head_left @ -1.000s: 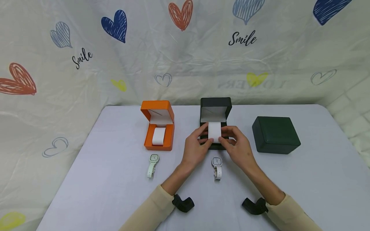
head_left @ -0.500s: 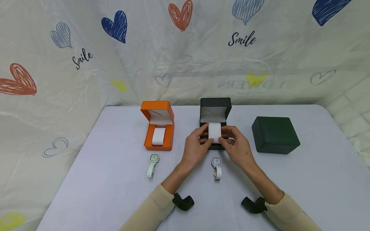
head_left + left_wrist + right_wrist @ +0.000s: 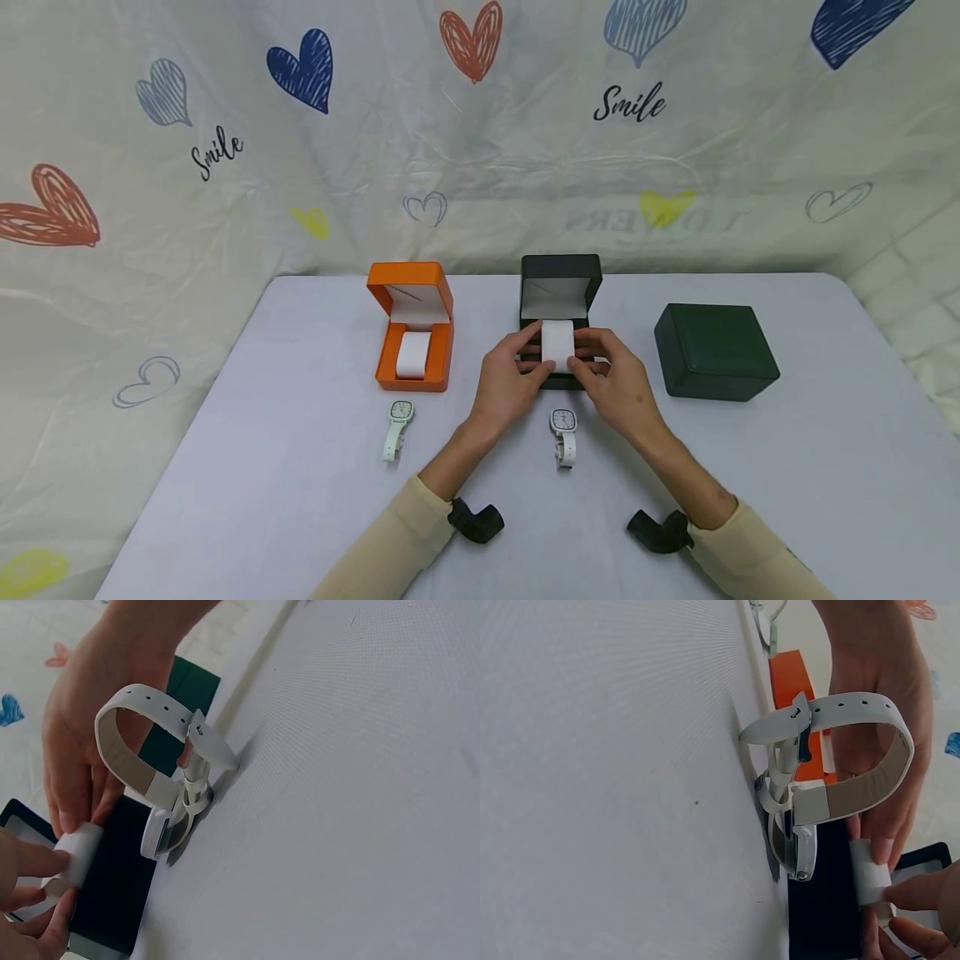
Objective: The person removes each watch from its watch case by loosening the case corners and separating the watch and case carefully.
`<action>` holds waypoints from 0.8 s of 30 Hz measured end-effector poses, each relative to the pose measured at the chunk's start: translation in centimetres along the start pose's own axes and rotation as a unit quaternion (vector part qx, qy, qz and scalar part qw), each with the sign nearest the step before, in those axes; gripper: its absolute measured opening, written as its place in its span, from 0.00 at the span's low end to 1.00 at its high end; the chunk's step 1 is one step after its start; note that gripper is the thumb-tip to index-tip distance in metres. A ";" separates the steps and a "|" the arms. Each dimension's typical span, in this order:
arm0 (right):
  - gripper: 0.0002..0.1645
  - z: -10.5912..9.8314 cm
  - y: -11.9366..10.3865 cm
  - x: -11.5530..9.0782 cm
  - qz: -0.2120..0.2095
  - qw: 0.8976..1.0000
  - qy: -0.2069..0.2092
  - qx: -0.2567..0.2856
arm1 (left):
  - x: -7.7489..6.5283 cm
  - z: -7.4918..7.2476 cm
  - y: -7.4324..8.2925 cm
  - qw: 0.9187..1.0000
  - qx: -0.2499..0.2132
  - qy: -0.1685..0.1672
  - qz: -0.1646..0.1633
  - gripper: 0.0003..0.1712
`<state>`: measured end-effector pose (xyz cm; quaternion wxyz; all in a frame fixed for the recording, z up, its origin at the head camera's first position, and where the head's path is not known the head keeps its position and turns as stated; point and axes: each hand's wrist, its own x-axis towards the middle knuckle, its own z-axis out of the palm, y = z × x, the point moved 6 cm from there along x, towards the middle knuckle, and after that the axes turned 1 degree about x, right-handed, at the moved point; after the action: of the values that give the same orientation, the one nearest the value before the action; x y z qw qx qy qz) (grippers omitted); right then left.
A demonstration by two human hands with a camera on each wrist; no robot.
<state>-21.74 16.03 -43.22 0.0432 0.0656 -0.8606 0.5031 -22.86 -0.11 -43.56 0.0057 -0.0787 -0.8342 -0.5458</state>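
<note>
A white watch cushion [image 3: 557,347] is held between both hands at the open dark watch box [image 3: 561,267], in the middle of the head view. My left hand [image 3: 507,377] pinches its left side, thumb near the lower corner. On the opposite side, my right hand [image 3: 619,382] grips it in the same way. Both wrist views show fingertips on the cushion [image 3: 81,851] beside the box's dark front [image 3: 821,900]. Just below the hands, a white-strapped watch [image 3: 563,435] lies on the table, its strap [image 3: 855,709] buckled into a loop. The box's inside is mostly hidden by hands and cushion.
To the left stands an open orange watch box [image 3: 411,384] with a white cushion [image 3: 413,355] in it. A pale green watch [image 3: 397,429] lies before it. A closed dark green box [image 3: 716,350] sits at the right. Behind the table [image 3: 300,433] hangs a heart-printed curtain [image 3: 360,150].
</note>
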 end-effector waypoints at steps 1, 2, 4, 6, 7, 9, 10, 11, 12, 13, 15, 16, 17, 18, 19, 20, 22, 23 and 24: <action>0.25 0.0 0.0 0.0 0.000 1.000 0.000 -0.001 | 0.0 0.0 0.0 1.000 0.000 -0.001 -0.001 0.36; 0.25 0.0 0.0 0.0 -0.001 1.000 -0.001 -0.002 | 0.0 0.0 0.0 1.000 0.000 -0.002 -0.001 0.36; 0.25 0.0 0.1 0.1 -0.001 1.000 -0.001 -0.002 | 0.0 -0.1 0.0 1.000 0.001 -0.004 0.000 0.36; 0.25 0.0 0.1 0.1 -0.002 1.000 -0.001 -0.003 | 0.1 -0.1 0.0 1.000 0.003 -0.006 0.002 0.36; 0.25 0.0 0.1 0.1 -0.003 1.000 -0.001 -0.002 | 0.1 -0.1 0.0 1.000 0.004 -0.006 0.003 0.36; 0.25 -0.1 0.1 0.1 -0.005 1.000 -0.001 0.000 | 0.1 -0.1 -0.1 1.000 0.006 -0.008 0.004 0.36; 0.25 -0.1 0.1 0.1 -0.007 1.000 0.000 0.001 | 0.1 -0.1 -0.1 1.000 0.005 -0.009 0.004 0.37; 0.25 -0.1 0.0 0.0 -0.008 1.000 0.000 0.002 | 0.1 -0.1 -0.2 1.000 0.005 -0.010 0.004 0.37; 0.25 -0.1 0.0 0.0 -0.009 1.000 0.000 0.003 | 0.2 -0.1 -0.2 1.000 0.005 -0.011 0.004 0.37; 0.25 -0.2 0.0 0.0 -0.009 1.000 0.001 0.005 | 0.2 0.0 -0.3 1.000 0.005 -0.011 0.005 0.37; 0.25 -0.2 -0.1 0.0 -0.010 1.000 0.002 0.006 | 0.2 0.0 -0.4 1.000 0.005 -0.012 0.005 0.37; 0.25 -0.3 -0.1 0.0 -0.012 1.000 0.003 0.005 | 0.2 0.0 -0.4 1.000 0.004 -0.013 0.005 0.37; 0.25 -0.3 -0.1 0.0 -0.014 1.000 0.005 0.003 | 0.2 0.0 -0.4 1.000 0.004 -0.014 0.005 0.37; 0.25 -0.3 -0.2 0.0 -0.015 1.000 0.006 0.001 | 0.2 0.0 -0.5 1.000 0.005 -0.014 0.005 0.37; 0.25 -0.4 -0.2 0.1 -0.017 1.000 0.008 -0.002 | 0.3 0.0 -0.5 1.000 0.004 -0.014 0.005 0.37; 0.25 -0.4 -0.2 0.1 -0.019 1.000 0.010 -0.004 | 0.3 0.0 -0.5 1.000 0.003 -0.015 0.004 0.37; 0.25 -0.5 -0.2 0.2 -0.023 1.000 0.013 -0.010 | 0.3 -0.1 -0.5 1.000 0.004 -0.016 0.004 0.37; 0.26 -0.6 -0.3 0.2 -0.024 1.000 0.015 -0.014 | 0.3 -0.1 -0.5 1.000 0.004 -0.017 0.003 0.37; 0.26 -0.6 -0.3 0.3 -0.026 0.999 0.016 -0.017 | 0.3 -0.1 -0.5 1.000 0.003 -0.017 0.003 0.37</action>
<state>-21.95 16.40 -42.64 0.0711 0.0787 -0.8662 0.4883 -23.23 -0.36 -43.89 -0.0066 -0.0903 -0.8356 -0.5418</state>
